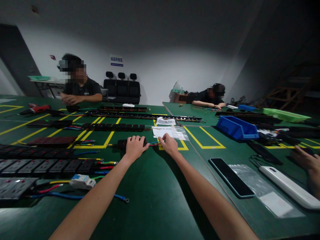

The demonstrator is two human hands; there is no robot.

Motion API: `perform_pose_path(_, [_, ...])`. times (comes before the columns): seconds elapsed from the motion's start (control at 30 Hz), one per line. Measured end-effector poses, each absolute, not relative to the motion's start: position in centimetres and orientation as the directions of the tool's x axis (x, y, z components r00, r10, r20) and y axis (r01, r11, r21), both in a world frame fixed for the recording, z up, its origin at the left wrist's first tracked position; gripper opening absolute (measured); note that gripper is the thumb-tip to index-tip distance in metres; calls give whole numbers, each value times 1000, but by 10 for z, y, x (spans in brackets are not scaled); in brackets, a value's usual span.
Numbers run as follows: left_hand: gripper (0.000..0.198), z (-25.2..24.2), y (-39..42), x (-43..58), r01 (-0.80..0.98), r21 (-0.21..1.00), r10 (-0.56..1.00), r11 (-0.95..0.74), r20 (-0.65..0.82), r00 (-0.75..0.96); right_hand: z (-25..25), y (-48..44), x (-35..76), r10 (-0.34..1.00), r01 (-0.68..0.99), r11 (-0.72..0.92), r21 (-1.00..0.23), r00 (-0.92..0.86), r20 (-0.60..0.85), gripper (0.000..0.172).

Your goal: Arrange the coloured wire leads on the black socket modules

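My left hand (135,147) is curled over the end of a black socket module (123,143) lying on the green table (155,186), gripping it. Coloured wires (154,143) stick out from the module toward the right. My right hand (169,144) pinches the tips of those wires just beside the left hand. A clear plastic bag with a white label (172,132) lies right behind my right hand.
Rows of black socket strips (37,165) with coloured leads and a white breaker (82,181) fill the left. A blue bin (236,127), a phone (231,176), a white power strip (287,186) and another person's hand (308,165) are on the right. Two people sit at the far side.
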State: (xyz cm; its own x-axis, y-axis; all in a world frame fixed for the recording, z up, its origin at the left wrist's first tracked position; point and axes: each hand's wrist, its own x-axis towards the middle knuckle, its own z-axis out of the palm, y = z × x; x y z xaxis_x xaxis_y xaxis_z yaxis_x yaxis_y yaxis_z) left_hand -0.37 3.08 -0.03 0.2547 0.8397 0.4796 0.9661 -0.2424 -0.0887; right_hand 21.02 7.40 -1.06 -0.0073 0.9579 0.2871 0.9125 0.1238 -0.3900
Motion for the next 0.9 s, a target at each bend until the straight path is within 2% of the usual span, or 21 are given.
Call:
perform_pose_path(0.13, [57,0,31,-4,965,-83,837,-248,484,257,-16,77,210,924,887,257,-384,-109,366,23])
perform_pose_path(0.37, [53,-2,31,-4,967,-66,837,-244,489,245,-17,75,208,890,884,362,-296,-233,392,14])
perform_pose_path(0.67, [55,-4,32,-5,968,-85,830,-237,499,248,-11,72,209,960,973,146,-181,-95,263,27])
perform_pose_path(0.9, [56,-3,32,-4,968,-62,840,-244,485,243,-7,69,206,956,988,87,-126,-48,288,41])
